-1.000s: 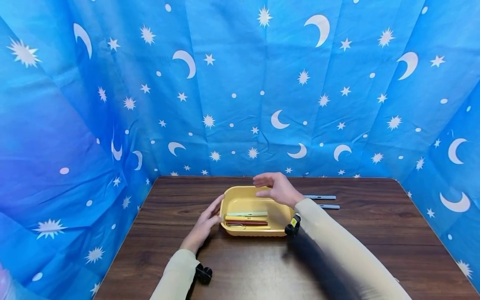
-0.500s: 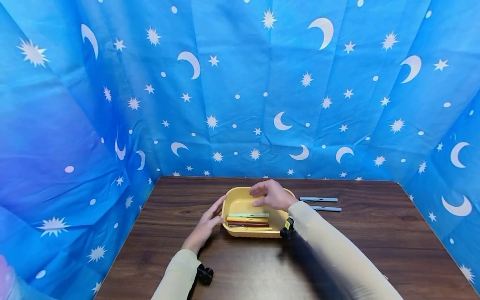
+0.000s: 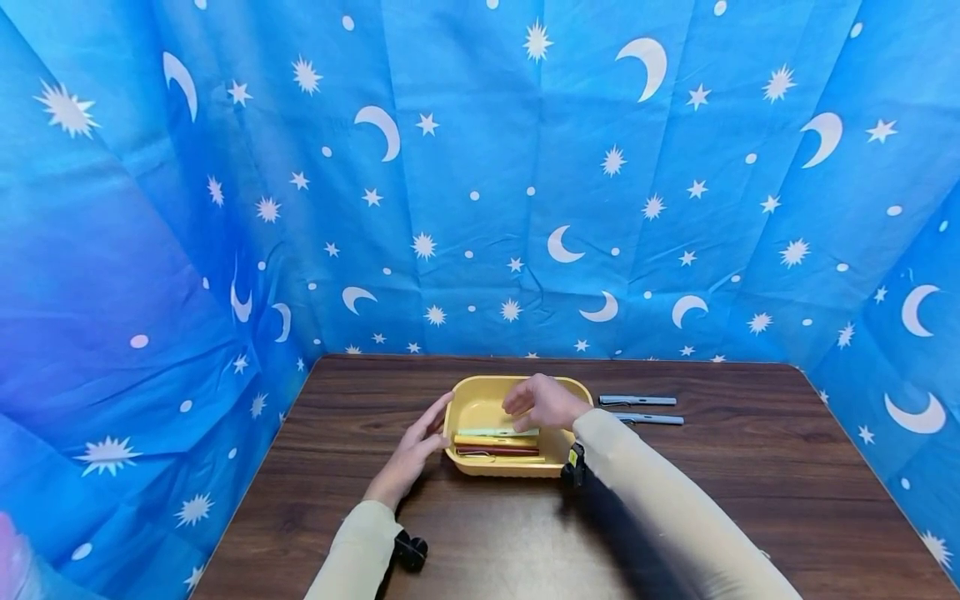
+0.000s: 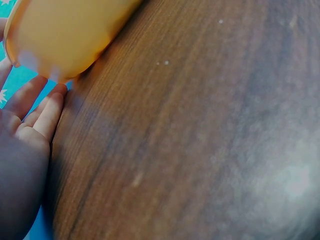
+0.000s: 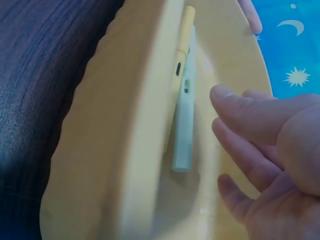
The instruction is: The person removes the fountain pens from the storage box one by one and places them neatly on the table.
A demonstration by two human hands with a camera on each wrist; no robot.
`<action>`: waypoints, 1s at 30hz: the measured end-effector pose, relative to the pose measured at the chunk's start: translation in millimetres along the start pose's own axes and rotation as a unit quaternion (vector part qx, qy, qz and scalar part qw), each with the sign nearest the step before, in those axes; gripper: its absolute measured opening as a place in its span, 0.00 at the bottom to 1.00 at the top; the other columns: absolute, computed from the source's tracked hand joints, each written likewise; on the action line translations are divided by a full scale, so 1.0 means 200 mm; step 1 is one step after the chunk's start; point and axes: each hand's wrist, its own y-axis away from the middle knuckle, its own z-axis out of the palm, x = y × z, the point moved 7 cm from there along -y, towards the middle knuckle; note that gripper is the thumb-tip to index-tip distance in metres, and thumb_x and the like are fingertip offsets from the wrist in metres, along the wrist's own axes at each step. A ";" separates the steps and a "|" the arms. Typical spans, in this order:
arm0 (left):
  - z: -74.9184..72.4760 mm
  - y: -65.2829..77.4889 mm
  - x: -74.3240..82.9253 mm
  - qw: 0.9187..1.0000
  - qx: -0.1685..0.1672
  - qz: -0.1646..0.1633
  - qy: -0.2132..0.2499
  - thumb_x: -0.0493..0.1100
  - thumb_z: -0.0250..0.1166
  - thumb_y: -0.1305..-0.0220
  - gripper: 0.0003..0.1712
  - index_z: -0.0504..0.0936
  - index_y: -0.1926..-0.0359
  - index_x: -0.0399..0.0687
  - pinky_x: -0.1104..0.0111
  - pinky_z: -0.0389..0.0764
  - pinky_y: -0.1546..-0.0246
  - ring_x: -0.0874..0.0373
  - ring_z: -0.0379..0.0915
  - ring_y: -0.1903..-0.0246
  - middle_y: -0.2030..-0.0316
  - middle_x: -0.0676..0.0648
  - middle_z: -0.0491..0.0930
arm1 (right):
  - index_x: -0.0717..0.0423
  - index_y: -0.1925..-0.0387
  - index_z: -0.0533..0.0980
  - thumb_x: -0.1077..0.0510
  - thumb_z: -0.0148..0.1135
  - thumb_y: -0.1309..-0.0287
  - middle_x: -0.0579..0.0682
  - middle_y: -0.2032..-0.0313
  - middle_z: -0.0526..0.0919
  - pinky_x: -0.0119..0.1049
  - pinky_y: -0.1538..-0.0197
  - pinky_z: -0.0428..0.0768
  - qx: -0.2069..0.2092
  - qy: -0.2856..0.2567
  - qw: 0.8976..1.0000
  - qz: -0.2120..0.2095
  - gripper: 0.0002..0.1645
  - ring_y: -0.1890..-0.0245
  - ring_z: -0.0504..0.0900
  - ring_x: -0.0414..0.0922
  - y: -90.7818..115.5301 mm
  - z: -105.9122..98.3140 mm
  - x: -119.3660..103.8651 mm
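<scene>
A yellow plastic tray [image 3: 510, 471] sits on the table with several pens lying side by side in its near half. Among them are a pale green pen [image 5: 184, 125], a yellow pen [image 5: 186, 30] and a dark red pen [image 3: 495, 450]. My left hand [image 3: 405, 460] rests against the tray's left end, fingers extended along its outer wall [image 4: 75, 30]. Inside the tray's right part hovers my right hand [image 3: 551, 404], its thumb and fingers apart and nothing between them. In the right wrist view its fingertips [image 5: 222, 95] point toward the pale green pen.
Two blue-grey pens, an upper one [image 3: 637, 400] and a lower one [image 3: 654, 419], lie on the dark wooden table [image 3: 750, 467] right of the tray. A blue curtain [image 3: 480, 167] with moons and stars surrounds the table at the back and sides.
My right hand has moved down and slightly left, deeper into the tray toward the pens. Both blue-grey pens now show more fully. My left hand stays at the tray's left end.
</scene>
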 end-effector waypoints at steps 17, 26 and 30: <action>0.01 0.00 0.00 1.000 0.000 -0.003 0.002 0.33 0.58 0.34 0.45 0.62 0.19 0.68 0.51 0.55 0.23 0.53 0.53 0.20 0.20 0.52 0.59 | 0.61 0.52 0.87 0.73 0.77 0.49 0.53 0.55 0.91 0.38 0.50 0.87 -0.014 0.070 0.997 0.015 0.20 0.54 0.89 0.50 0.01 0.03 0.02; 0.01 0.00 0.01 1.000 -0.004 0.003 -0.002 0.33 0.57 0.33 0.45 0.61 0.18 0.67 0.53 0.57 0.23 0.54 0.54 0.20 0.19 0.52 0.58 | 0.60 0.56 0.88 0.72 0.78 0.49 0.52 0.58 0.92 0.38 0.52 0.87 -0.012 0.102 0.995 -0.001 0.17 0.57 0.89 0.48 0.01 0.03 0.03; 0.01 0.00 0.01 1.000 -0.004 0.006 -0.010 0.33 0.57 0.33 0.45 0.61 0.18 0.65 0.58 0.59 0.24 0.51 0.54 0.20 0.19 0.49 0.58 | 0.60 0.55 0.88 0.72 0.77 0.49 0.52 0.59 0.92 0.37 0.52 0.87 -0.013 0.102 0.995 -0.003 0.17 0.58 0.90 0.47 0.01 0.03 0.03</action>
